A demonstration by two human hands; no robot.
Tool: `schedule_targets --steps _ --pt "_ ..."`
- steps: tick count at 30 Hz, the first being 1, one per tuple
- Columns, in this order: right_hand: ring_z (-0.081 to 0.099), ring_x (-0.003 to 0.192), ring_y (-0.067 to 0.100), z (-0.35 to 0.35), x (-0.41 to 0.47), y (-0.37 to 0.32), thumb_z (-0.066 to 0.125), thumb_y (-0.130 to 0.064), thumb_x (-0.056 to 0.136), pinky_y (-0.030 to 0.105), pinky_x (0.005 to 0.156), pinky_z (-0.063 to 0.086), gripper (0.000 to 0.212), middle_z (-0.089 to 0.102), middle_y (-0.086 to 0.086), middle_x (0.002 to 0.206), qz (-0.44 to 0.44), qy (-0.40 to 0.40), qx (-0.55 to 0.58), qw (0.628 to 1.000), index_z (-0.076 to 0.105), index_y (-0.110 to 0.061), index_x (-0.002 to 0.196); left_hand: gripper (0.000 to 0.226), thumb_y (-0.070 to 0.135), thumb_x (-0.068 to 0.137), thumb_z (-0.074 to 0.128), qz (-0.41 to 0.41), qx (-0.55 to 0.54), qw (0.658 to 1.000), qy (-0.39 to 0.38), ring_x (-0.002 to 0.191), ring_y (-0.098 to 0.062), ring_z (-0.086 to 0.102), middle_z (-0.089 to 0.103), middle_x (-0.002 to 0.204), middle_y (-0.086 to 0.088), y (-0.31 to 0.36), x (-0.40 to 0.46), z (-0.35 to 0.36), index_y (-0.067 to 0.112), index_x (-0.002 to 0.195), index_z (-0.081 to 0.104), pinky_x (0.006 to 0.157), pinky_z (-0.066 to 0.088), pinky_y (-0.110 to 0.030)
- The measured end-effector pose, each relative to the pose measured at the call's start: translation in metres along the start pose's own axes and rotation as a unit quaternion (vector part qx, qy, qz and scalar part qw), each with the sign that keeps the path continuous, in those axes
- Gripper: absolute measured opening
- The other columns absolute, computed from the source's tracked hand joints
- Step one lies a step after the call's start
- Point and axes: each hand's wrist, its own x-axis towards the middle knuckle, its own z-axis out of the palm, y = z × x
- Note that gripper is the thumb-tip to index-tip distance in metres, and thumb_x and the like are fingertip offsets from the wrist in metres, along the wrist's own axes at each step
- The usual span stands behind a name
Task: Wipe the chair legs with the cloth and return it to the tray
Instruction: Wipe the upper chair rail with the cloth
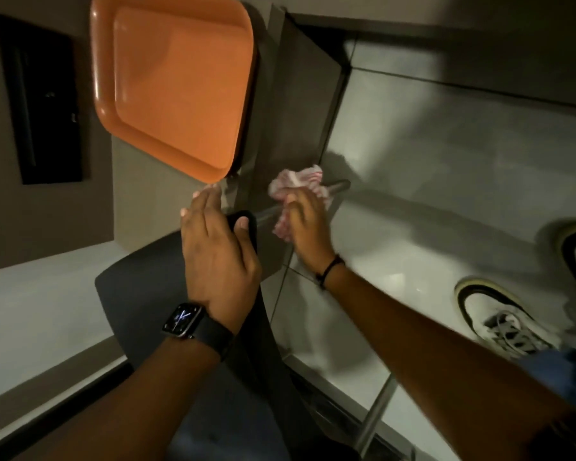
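While our right hand [308,224] bunches the soft, crumpled pink-and-white cloth [295,186] around a thin grey metal chair leg [338,186] low over the glossy floor tiles [446,181], our left hand [213,254] clasps the chair's [140,294] smooth dark back edge. Beyond, the empty orange plastic tray [177,88], round-cornered, sits on a matte tabletop [140,194].
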Motion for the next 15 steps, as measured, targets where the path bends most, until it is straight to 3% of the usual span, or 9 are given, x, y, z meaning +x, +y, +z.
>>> schedule_targets --steps 4,7,9,10,11,12,13,15 --pt "0.059 0.141 0.027 0.028 -0.045 -0.026 0.045 -0.028 0.115 0.06 0.128 0.038 0.033 0.068 0.008 0.144 -0.122 0.008 0.051 0.991 0.07 -0.016 0.132 0.053 0.019 0.104 0.043 -0.008 -0.017 1.0 -0.012 0.154 -0.034 0.027 0.04 0.16 -0.022 0.006 0.0 -0.003 -0.003 0.152 0.035 0.129 0.015 -0.051" --pt "0.069 0.113 0.032 0.011 -0.004 -0.002 0.044 -0.014 0.116 0.051 0.103 0.058 0.03 0.07 0.009 0.131 -0.061 -0.011 0.093 0.994 0.071 -0.01 0.127 0.052 0.019 0.105 0.041 0.003 -0.014 1.0 -0.009 0.154 -0.035 0.026 0.038 0.161 -0.022 0.002 0.0 -0.001 -0.003 0.152 0.034 0.129 0.015 -0.052" --pt "0.064 0.086 0.022 -0.008 0.039 0.028 0.048 -0.009 0.112 0.034 0.085 0.053 0.026 0.073 -0.007 0.1 0.006 0.016 0.093 0.995 0.07 -0.021 0.118 0.052 0.02 0.106 0.038 0.009 -0.007 1.0 0.001 0.155 -0.034 0.025 0.037 0.161 -0.021 0.001 -0.001 0.001 -0.002 0.153 0.032 0.13 0.014 -0.05" --pt "0.059 0.072 0.02 -0.017 0.063 0.045 0.051 -0.011 0.11 0.032 0.073 0.05 0.025 0.07 -0.016 0.074 0.063 0.036 0.113 0.991 0.068 -0.027 0.121 0.052 0.021 0.107 0.036 0.013 -0.005 1.0 0.007 0.156 -0.032 0.024 0.037 0.162 -0.02 -0.001 -0.002 0.003 -0.001 0.154 0.032 0.13 0.013 -0.049" --pt "0.052 0.059 0.021 -0.025 0.082 0.059 0.051 -0.014 0.11 0.033 0.063 0.047 0.029 0.062 -0.013 0.054 0.124 0.049 0.126 0.983 0.065 -0.029 0.131 0.052 0.022 0.107 0.035 0.017 -0.004 1.0 0.013 0.156 -0.032 0.024 0.038 0.162 -0.019 -0.003 -0.002 0.004 0.0 0.154 0.032 0.13 0.013 -0.048" --pt "0.05 0.054 0.023 -0.029 0.096 0.07 0.049 -0.017 0.112 0.033 0.057 0.045 0.037 0.057 -0.01 0.052 0.17 0.051 0.126 0.976 0.063 -0.024 0.145 0.052 0.022 0.107 0.035 0.021 -0.007 1.0 0.019 0.156 -0.031 0.024 0.038 0.161 -0.019 -0.003 -0.002 0.006 0.001 0.154 0.032 0.13 0.013 -0.047" --pt "0.052 0.057 0.024 -0.029 0.102 0.074 0.048 -0.019 0.112 0.034 0.058 0.046 0.042 0.059 -0.009 0.065 0.19 0.05 0.103 0.975 0.061 -0.018 0.152 0.052 0.022 0.107 0.035 0.023 -0.01 0.999 0.026 0.156 -0.031 0.025 0.039 0.161 -0.018 -0.004 -0.001 0.008 0.001 0.154 0.033 0.13 0.013 -0.047" --pt "0.058 0.077 0.025 -0.018 0.093 0.069 0.049 -0.016 0.113 0.034 0.075 0.049 0.04 0.065 -0.005 0.097 0.166 0.079 0.098 0.978 0.065 -0.01 0.15 0.052 0.023 0.107 0.035 0.022 -0.007 0.999 0.038 0.155 -0.031 0.025 0.04 0.161 -0.018 -0.005 -0.001 0.011 0.001 0.153 0.033 0.13 0.013 -0.046"
